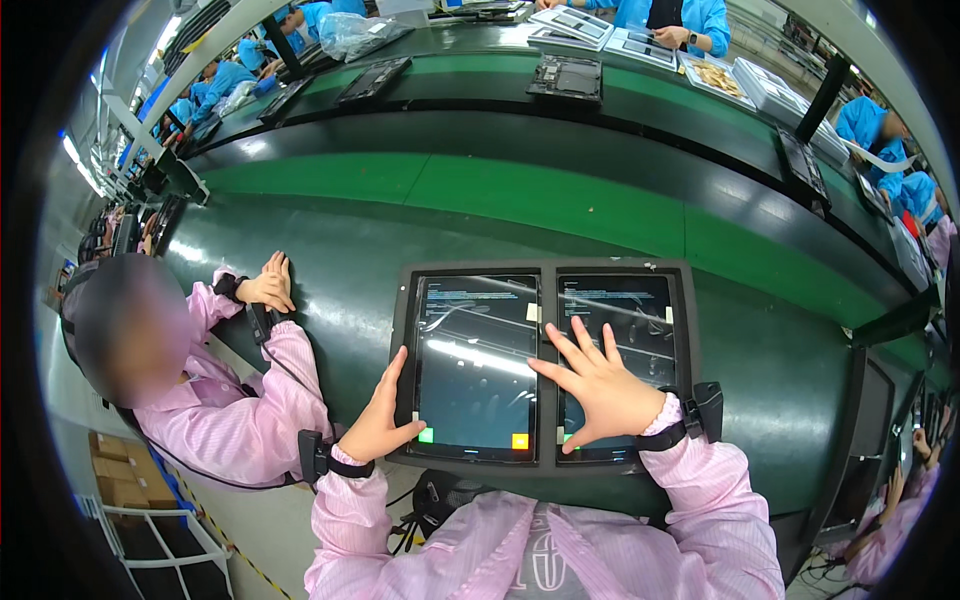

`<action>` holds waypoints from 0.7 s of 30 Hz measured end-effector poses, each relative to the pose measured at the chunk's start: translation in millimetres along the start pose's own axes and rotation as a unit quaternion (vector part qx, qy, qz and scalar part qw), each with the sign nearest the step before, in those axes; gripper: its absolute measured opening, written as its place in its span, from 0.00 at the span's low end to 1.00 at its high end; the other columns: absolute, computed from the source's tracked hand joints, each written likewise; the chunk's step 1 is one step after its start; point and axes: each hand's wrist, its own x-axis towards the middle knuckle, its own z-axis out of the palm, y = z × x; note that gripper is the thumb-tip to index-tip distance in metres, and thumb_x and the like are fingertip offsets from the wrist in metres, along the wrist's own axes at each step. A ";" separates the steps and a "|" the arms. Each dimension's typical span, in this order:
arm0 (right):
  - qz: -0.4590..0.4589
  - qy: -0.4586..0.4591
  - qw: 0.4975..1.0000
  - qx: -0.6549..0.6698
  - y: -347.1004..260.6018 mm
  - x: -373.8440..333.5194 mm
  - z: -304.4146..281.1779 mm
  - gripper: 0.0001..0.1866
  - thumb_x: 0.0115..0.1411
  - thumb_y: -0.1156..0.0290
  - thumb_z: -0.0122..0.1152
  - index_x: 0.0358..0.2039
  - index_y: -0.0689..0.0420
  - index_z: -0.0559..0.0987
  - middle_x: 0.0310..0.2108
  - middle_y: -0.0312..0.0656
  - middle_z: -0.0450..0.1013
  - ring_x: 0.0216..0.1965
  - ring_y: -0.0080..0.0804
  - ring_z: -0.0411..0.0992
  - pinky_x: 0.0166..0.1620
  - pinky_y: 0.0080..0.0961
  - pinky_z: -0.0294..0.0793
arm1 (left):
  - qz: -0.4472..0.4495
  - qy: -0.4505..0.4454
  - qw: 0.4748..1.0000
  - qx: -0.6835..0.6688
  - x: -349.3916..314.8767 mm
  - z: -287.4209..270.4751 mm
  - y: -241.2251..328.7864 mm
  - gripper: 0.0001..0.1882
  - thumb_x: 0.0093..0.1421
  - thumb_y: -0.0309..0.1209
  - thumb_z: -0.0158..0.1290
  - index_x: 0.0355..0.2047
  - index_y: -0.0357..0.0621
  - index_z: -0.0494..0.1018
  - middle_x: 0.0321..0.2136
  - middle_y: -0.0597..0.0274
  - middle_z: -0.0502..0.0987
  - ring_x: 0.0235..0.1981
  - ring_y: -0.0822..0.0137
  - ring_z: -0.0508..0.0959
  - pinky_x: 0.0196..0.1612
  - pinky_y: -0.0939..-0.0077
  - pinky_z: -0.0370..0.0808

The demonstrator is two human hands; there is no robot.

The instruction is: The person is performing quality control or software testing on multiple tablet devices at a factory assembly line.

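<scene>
Two tablets lie side by side in a dark grey two-pocket tray [548,400] on the green bench before me. The left tablet [476,390] has its screen lit, with a green square and an orange square near its lower corners. My left hand [380,415] is at the tray's left edge, its fingers stretched out and its thumb close to the green square. Over the right tablet [640,340] my right hand [605,390] is spread wide, covering much of that screen. Neither hand holds anything. Whether the right fingertips touch the glass I cannot tell.
At my left, a co-worker in pink [240,400] rests folded hands on the bench [340,240]. Beyond runs a conveyor [460,100] carrying opened tablet housings [565,78]. Across it, a person in blue [690,25] stands by white trays [640,48]. A black frame post [900,315] rises at right.
</scene>
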 end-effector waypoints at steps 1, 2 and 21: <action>-0.012 -0.005 1.000 0.009 -0.5 0.0 0.2 0.66 0.28 0.48 0.80 0.68 0.45 0.55 0.71 0.56 0.36 0.70 0.67 0.32 0.61 0.76 0.34 | -0.003 -0.013 1.000 0.004 -0.4 -1.6 -0.2 0.57 0.49 0.26 0.60 0.69 0.35 0.32 0.70 0.42 0.39 0.71 0.49 0.41 0.70 0.63 0.42; -0.013 -0.006 1.000 0.008 -0.3 -0.1 -0.1 0.66 0.28 0.48 0.80 0.68 0.45 0.55 0.71 0.56 0.36 0.70 0.67 0.32 0.61 0.76 0.34 | -0.003 -0.011 1.000 0.003 -0.3 -1.6 0.2 0.57 0.49 0.26 0.60 0.69 0.35 0.32 0.70 0.42 0.39 0.71 0.49 0.41 0.70 0.63 0.42; 0.204 0.190 0.958 -0.069 37.2 5.0 6.6 0.46 0.48 0.39 0.65 0.63 0.52 0.66 0.70 0.54 0.43 0.71 0.61 0.31 0.63 0.71 0.28 | 0.066 0.180 0.977 0.093 83.2 -2.9 -6.0 0.47 0.49 0.23 0.57 0.67 0.38 0.46 0.61 0.48 0.64 0.66 0.47 0.57 0.67 0.56 0.51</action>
